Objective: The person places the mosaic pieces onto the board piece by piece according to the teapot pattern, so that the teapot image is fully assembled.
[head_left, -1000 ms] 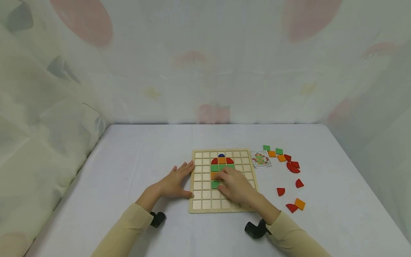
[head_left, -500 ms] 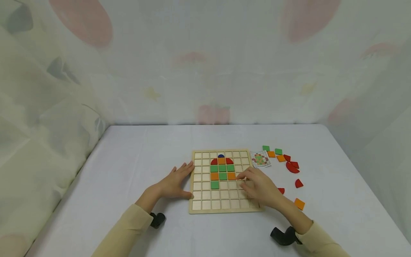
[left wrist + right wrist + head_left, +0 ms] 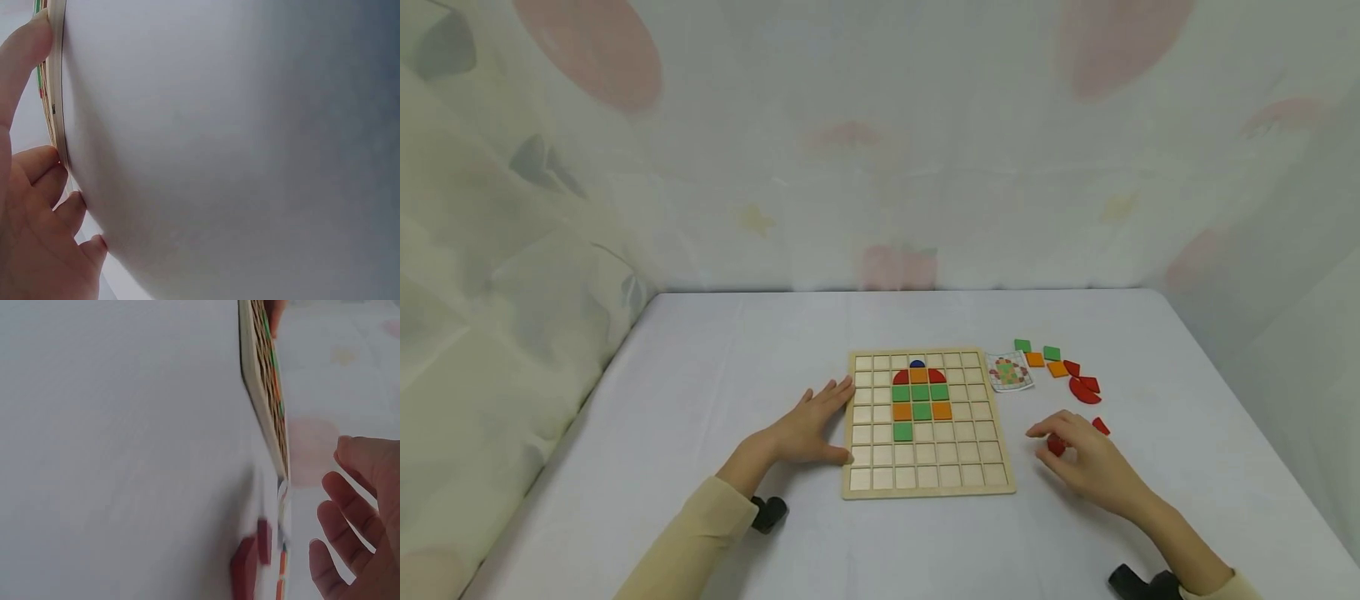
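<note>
My left hand point(image 3: 807, 427) lies with spread fingers at the left edge of a wooden grid board point(image 3: 882, 478); in the left wrist view thumb and fingertips touch the board's side point(image 3: 57, 87). Green and orange squares, red quarter rounds and a blue piece point(image 3: 917, 364) sit in the board's cells. To the right of the board, my right hand point(image 3: 1097, 468) hovers with loosely bent fingers over a red quarter-round tile point(image 3: 1056, 445). Its fingers point(image 3: 340, 525) appear apart and hold nothing in the right wrist view, with red tiles point(image 3: 245, 567) below on the table.
A small pattern card point(image 3: 1009, 372) lies against the board's upper right side. Beyond it are loose green tiles point(image 3: 1052, 353), orange tiles point(image 3: 1035, 359) and several red ones point(image 3: 1083, 391). Another red tile point(image 3: 1101, 425) shows partly behind the right hand. White cloth covers the table point(image 3: 737, 350).
My right hand has moved from over the board rightward to the loose tiles, uncovering a green and an orange square in the board's middle row. My left hand has stayed at the board's edge.
</note>
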`<state>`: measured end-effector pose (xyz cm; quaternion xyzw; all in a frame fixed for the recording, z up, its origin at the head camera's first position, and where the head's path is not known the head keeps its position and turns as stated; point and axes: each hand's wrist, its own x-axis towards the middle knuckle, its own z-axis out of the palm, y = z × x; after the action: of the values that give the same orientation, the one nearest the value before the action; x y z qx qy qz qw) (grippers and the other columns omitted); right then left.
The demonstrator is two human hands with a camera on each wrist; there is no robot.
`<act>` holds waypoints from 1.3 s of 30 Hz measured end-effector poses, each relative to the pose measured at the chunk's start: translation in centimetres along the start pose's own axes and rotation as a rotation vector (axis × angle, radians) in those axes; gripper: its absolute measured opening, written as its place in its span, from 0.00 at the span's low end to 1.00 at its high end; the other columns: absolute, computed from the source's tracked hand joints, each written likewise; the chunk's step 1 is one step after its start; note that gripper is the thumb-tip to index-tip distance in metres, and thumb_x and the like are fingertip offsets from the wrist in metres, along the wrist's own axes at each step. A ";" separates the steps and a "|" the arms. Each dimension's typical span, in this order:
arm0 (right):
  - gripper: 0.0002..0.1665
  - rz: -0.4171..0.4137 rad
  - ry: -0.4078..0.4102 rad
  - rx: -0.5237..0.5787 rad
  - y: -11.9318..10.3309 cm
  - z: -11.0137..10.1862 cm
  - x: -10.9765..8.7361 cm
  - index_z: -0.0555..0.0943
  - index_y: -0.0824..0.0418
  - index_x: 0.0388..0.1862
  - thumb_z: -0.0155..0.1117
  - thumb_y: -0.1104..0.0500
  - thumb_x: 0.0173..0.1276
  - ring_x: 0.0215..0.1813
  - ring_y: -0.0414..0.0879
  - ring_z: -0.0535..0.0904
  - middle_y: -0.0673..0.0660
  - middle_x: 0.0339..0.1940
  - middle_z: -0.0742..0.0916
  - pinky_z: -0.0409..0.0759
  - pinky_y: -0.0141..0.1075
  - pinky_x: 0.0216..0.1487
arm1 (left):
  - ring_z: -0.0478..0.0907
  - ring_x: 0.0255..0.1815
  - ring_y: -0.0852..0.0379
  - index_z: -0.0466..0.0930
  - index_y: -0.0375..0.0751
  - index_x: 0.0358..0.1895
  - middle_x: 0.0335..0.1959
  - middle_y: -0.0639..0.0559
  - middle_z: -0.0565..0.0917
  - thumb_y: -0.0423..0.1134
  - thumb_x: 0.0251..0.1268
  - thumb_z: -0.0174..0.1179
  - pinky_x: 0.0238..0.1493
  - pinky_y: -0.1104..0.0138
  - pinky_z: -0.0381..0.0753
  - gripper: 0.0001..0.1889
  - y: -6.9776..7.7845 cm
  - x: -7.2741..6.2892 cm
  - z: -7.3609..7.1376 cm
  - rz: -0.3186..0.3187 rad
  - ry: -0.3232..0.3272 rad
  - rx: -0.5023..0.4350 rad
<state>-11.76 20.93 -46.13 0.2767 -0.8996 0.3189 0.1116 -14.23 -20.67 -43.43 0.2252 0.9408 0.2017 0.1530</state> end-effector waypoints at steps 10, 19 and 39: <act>0.22 0.082 -0.024 -0.066 2.6 -2.0 -3.1 0.80 0.53 0.41 0.73 0.66 0.45 0.36 0.36 0.73 0.42 0.36 0.80 0.79 0.29 0.35 | 0.43 0.74 0.45 0.49 0.38 0.72 0.75 0.48 0.47 0.53 0.44 0.70 0.69 0.44 0.40 0.53 0.1 0.0 0.0 -0.002 0.000 -0.009; 0.23 0.108 -0.068 -0.126 3.7 -2.8 -4.5 0.80 0.51 0.42 0.75 0.62 0.44 0.36 0.33 0.72 0.39 0.37 0.79 0.78 0.28 0.36 | 0.43 0.74 0.45 0.49 0.38 0.72 0.75 0.49 0.47 0.53 0.44 0.70 0.70 0.44 0.40 0.54 -0.1 0.0 0.0 -0.004 0.000 -0.010; 0.23 0.115 -0.102 -0.211 4.6 -3.2 -5.2 0.79 0.51 0.37 0.77 0.60 0.40 0.36 0.33 0.70 0.40 0.34 0.77 0.78 0.27 0.37 | 0.43 0.74 0.46 0.48 0.39 0.72 0.75 0.49 0.46 0.53 0.44 0.70 0.70 0.45 0.39 0.54 -0.1 0.0 0.1 -0.012 -0.002 -0.010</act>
<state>-10.03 28.17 -48.00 0.2270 -0.9470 0.2140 0.0759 -14.21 -20.70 -43.54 0.2192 0.9409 0.2055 0.1563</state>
